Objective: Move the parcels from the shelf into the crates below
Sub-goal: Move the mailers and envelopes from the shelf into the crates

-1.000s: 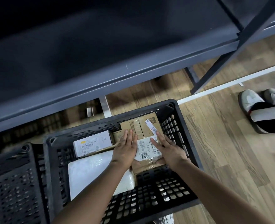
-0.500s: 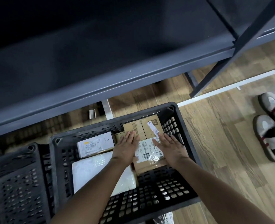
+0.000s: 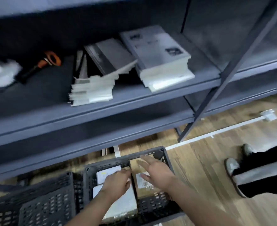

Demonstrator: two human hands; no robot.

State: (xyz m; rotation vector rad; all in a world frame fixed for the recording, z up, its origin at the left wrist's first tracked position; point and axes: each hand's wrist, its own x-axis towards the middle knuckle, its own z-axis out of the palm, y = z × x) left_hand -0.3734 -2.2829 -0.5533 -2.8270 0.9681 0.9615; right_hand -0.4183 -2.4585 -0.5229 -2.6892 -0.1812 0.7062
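Observation:
A black slatted crate (image 3: 155,153) stands on the floor under the grey shelf (image 3: 102,110). It holds a white flat parcel (image 3: 126,204), a small white labelled box (image 3: 107,172) and a brown carton with a label (image 3: 142,182). My left hand (image 3: 116,185) hovers over the crate's left side, fingers loosely curled, holding nothing. Over the brown carton my right hand (image 3: 157,172) is raised with fingers spread, empty. On the shelf above lie grey flat parcels (image 3: 159,53), a dark one (image 3: 110,56) and a stack of white envelopes (image 3: 92,90). The view is blurred.
A second black crate (image 3: 45,207) stands at the left. An orange-handled tool (image 3: 41,64) and a white bag (image 3: 1,72) lie on the shelf's left. A slanted shelf brace (image 3: 229,74) crosses on the right. Another person's shoes and legs (image 3: 242,175) stand on the wooden floor.
My head has tilted up, bringing the parcel shelf into view. Both hands have lifted off the brown carton, which stays in the crate.

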